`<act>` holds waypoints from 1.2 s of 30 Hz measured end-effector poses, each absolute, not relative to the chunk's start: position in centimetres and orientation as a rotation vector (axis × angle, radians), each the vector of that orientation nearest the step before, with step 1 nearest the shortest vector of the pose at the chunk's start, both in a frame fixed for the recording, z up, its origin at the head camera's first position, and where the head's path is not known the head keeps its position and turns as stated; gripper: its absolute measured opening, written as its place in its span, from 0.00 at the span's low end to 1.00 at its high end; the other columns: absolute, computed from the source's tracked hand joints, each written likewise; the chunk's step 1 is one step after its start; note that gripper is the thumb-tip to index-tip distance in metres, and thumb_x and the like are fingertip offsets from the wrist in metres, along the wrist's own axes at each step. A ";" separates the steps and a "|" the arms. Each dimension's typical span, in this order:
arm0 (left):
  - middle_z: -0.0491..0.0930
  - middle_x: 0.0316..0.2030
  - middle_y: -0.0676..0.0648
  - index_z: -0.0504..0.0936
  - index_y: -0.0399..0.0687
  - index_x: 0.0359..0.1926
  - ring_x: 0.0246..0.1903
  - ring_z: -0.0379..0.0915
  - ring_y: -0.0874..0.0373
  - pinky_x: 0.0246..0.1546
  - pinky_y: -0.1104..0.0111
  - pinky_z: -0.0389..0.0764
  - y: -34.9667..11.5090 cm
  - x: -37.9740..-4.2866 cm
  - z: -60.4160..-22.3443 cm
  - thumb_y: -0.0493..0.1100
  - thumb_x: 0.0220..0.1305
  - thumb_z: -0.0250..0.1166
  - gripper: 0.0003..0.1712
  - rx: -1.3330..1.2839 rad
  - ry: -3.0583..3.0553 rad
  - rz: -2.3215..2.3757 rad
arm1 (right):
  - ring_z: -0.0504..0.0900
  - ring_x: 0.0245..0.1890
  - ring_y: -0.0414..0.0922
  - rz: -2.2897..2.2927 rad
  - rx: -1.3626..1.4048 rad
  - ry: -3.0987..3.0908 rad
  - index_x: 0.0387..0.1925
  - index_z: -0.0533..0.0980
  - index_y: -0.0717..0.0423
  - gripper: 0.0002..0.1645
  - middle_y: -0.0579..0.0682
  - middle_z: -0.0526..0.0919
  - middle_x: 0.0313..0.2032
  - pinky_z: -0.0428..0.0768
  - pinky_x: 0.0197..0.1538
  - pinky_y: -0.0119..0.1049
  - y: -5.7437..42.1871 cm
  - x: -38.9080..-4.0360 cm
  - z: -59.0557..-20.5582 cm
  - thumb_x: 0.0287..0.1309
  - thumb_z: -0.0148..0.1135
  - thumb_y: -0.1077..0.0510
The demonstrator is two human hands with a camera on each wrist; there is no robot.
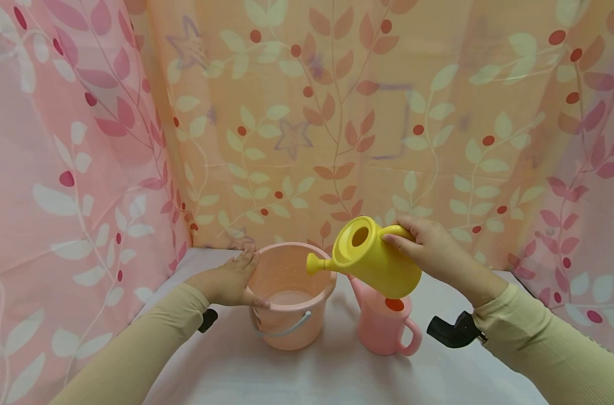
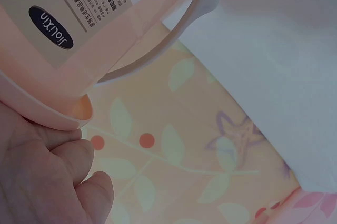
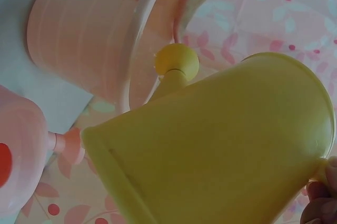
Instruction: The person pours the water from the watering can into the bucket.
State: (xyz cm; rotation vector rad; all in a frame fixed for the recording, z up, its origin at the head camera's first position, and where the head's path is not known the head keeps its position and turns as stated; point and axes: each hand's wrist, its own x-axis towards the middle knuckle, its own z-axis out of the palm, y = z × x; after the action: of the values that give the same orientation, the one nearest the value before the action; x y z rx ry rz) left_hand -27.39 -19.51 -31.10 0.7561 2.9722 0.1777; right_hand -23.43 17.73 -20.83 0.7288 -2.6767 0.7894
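Observation:
A peach bucket (image 1: 294,332) with a pale grey handle (image 1: 286,327) stands upright on the table. My left hand (image 1: 231,279) holds its left rim, thumb at the near side; bent fingers (image 2: 73,166) show against the rim in the left wrist view. My right hand (image 1: 430,247) grips a yellow watering can (image 1: 382,267) by its handle. The can is held in the air and tilted, its round spout head (image 1: 315,264) over the bucket's opening. No water stream is visible. Below the can, a pink watering can (image 1: 382,326) stands upright, partly hidden by the yellow one.
The table (image 1: 210,365) has a white cover. Floral curtains (image 1: 296,112) close in the back and both sides. A printed label (image 2: 58,24) is on the bucket's outer wall. Black wrist mounts (image 1: 453,330) stick out from the sleeves.

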 end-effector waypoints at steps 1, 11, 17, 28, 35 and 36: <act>0.37 0.68 0.30 0.44 0.26 0.67 0.68 0.32 0.41 0.64 0.48 0.46 -19.5 -27.4 -31.1 0.77 0.44 0.56 0.69 0.755 2.972 0.178 | 0.69 0.26 0.44 0.788 0.730 -2.676 0.26 0.71 0.53 0.16 0.48 0.68 0.21 0.71 0.29 0.34 17.7 -23.4 -20.8 0.57 0.58 0.46; 0.37 0.68 0.30 0.43 0.26 0.67 0.68 0.33 0.41 0.64 0.48 0.46 -19.5 -27.3 -31.0 0.78 0.45 0.54 0.69 0.755 2.965 0.157 | 0.69 0.26 0.44 0.774 0.736 -2.671 0.27 0.71 0.54 0.15 0.48 0.69 0.21 0.71 0.29 0.34 17.7 -23.4 -20.8 0.58 0.58 0.47; 0.37 0.68 0.30 0.43 0.26 0.67 0.68 0.33 0.41 0.64 0.48 0.46 -19.5 -27.4 -31.0 0.78 0.44 0.54 0.69 0.750 2.965 0.151 | 0.70 0.26 0.44 0.781 0.735 -2.673 0.26 0.72 0.54 0.15 0.47 0.69 0.21 0.71 0.28 0.34 17.6 -23.3 -20.6 0.58 0.58 0.47; 0.36 0.68 0.30 0.43 0.26 0.67 0.68 0.33 0.40 0.64 0.48 0.45 -19.6 -27.3 -31.1 0.79 0.44 0.54 0.70 0.760 2.962 0.152 | 0.69 0.25 0.44 0.770 0.747 -2.671 0.26 0.72 0.53 0.15 0.47 0.68 0.20 0.70 0.27 0.33 17.7 -23.3 -20.7 0.57 0.58 0.47; 0.35 0.68 0.31 0.43 0.27 0.67 0.69 0.32 0.42 0.65 0.49 0.45 -19.5 -27.3 -31.1 0.79 0.43 0.53 0.70 0.752 2.963 0.144 | 0.69 0.25 0.44 0.765 0.743 -2.670 0.26 0.71 0.53 0.15 0.47 0.68 0.20 0.70 0.27 0.33 17.8 -23.4 -20.8 0.57 0.58 0.47; 0.35 0.68 0.30 0.43 0.27 0.67 0.68 0.32 0.41 0.65 0.49 0.45 -19.5 -27.3 -31.1 0.79 0.44 0.53 0.70 0.755 2.962 0.149 | 0.69 0.25 0.44 0.767 0.743 -2.669 0.26 0.71 0.53 0.15 0.47 0.68 0.20 0.70 0.27 0.33 17.8 -23.4 -20.8 0.57 0.59 0.47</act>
State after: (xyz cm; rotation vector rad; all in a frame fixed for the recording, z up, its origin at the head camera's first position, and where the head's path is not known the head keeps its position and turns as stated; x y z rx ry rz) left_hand -27.32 -19.55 -31.08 0.7552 2.9622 0.1494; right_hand -23.41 17.77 -20.84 0.7431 -2.6695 0.7674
